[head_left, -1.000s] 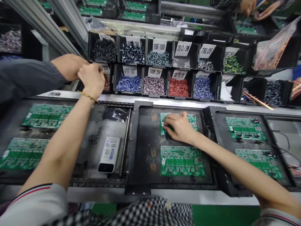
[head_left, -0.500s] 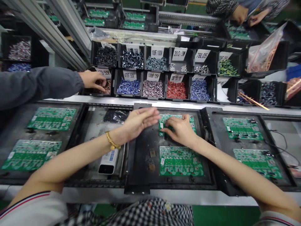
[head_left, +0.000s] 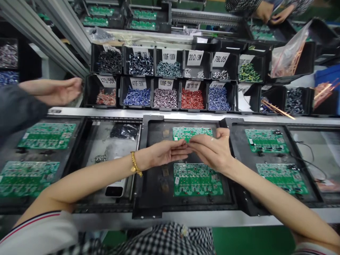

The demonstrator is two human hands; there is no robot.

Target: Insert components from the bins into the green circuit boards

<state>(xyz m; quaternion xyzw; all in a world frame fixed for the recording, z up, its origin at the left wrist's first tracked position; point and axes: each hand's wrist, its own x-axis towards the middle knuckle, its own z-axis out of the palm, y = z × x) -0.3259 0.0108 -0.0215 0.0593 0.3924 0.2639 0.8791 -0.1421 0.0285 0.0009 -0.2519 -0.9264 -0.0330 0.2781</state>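
Shiny metal, matt plastic
I wear a glossy metal bracelet (head_left: 135, 164); the bins (head_left: 89, 92) look matt plastic, their labels (head_left: 195, 57) paper.

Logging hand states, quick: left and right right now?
Left hand: open, fingers extended; can't tell if it holds a small part.
Right hand: fingers bent toward the left hand; grip and contents can't be told.

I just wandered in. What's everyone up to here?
A person is working bare-handed above two green circuit boards lying in a black tray. The left hand is open, palm showing, and the right hand's fingers meet its fingertips over the boards; anything pinched there is too small to see. Behind the tray stand labelled bins of small parts. At the left, a co-worker's hand is beside the bins, outside them.
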